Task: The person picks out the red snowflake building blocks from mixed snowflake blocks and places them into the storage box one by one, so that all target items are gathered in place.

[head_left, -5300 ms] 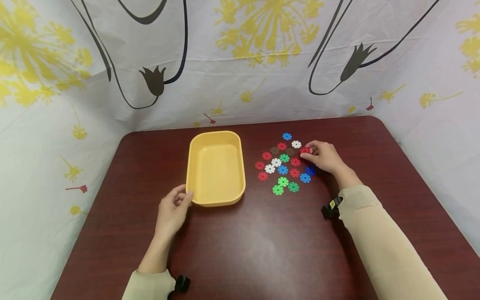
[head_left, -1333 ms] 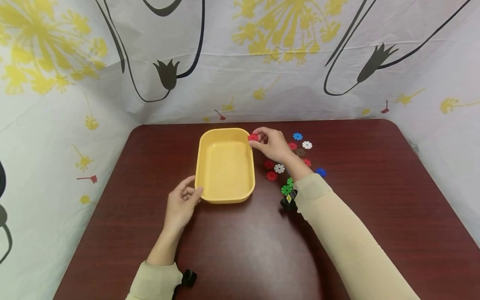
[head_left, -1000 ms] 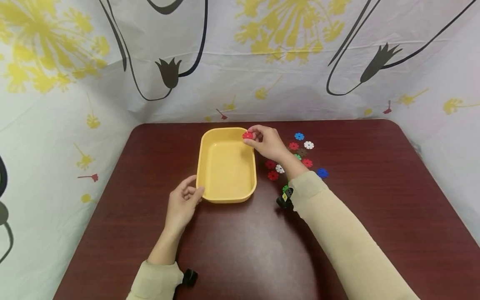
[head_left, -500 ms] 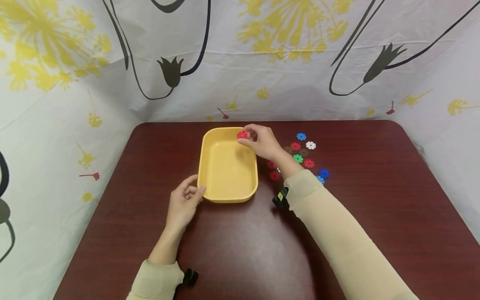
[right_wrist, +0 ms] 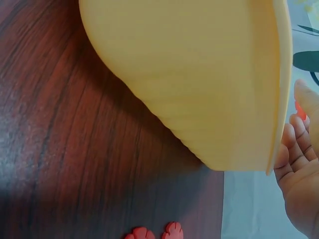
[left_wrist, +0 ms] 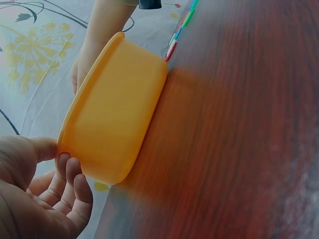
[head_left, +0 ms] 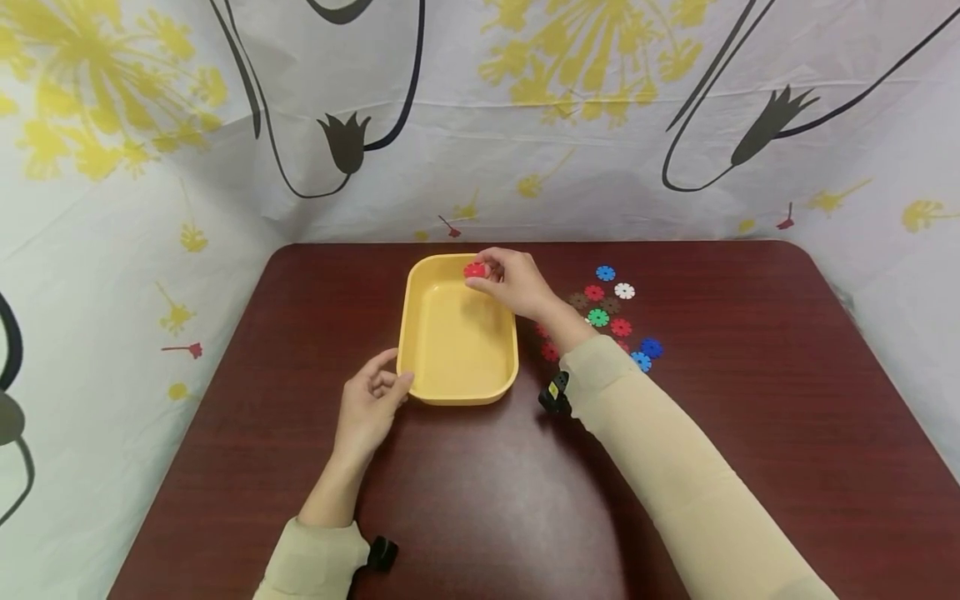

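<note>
Head view: The right hand [head_left: 519,285] pinched a red disc [head_left: 474,270] over the far end of a yellow tray [head_left: 459,354] as the left hand [head_left: 369,410] gripped its near-left corner; loose discs [head_left: 597,317] lay on the surface [head_left: 487,500] alongside.

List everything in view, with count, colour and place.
Table: one, dark reddish-brown, across the lower frame.
Floral sheet: count unclear, white with yellow and grey prints, behind the table.
Tub: one, yellow, on the table.
Held notched disc: one, red, over the tub's far end.
Loose notched discs: at least four red, three blue, two brown, one green, one white, right of the tub.
Wrist devices: two, black, one per wrist.
Left hand: one, beige-sleeved, gripping the tub's near-left rim.
Right hand: one, beige-sleeved, pinching the held disc.
</note>
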`<act>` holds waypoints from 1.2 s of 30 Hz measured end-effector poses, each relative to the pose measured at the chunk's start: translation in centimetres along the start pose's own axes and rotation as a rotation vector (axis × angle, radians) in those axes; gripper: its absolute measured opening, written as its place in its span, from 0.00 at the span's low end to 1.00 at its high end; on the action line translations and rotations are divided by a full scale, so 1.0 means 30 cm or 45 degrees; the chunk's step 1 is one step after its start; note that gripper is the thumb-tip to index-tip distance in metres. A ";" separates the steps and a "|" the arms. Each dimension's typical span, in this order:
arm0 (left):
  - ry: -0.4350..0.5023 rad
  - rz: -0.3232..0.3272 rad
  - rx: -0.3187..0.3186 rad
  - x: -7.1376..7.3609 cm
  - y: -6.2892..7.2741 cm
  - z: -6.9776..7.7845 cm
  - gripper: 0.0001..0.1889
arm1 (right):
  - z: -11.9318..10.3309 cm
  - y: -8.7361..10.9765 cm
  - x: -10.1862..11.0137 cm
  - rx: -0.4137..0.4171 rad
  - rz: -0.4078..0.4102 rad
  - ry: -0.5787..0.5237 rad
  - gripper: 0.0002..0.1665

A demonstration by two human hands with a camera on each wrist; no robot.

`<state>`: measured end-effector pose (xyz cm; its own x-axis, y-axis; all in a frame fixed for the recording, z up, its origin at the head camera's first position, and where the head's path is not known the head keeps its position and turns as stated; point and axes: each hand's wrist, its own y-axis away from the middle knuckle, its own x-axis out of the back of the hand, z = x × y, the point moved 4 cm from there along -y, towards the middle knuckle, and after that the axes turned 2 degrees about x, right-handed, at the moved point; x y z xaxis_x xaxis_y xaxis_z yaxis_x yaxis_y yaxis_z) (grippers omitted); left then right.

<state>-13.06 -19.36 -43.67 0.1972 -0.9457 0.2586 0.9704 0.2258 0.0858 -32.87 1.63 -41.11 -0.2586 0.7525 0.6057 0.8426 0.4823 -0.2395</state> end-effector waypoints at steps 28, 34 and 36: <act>0.027 0.008 0.001 0.007 -0.026 -0.056 0.27 | -0.040 -0.075 -0.099 0.008 -0.093 -0.023 0.23; 0.024 0.005 0.009 0.004 -0.015 -0.021 0.25 | -0.047 -0.087 -0.126 0.006 -0.128 -0.017 0.22; 0.025 0.001 0.009 0.003 -0.005 0.007 0.25 | -0.050 -0.090 -0.133 0.002 -0.141 -0.004 0.22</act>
<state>-13.23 -19.44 -43.44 0.2007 -0.9499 0.2394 0.9693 0.2280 0.0922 -33.39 -3.36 -41.74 -0.3514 0.6958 0.6264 0.8081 0.5633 -0.1724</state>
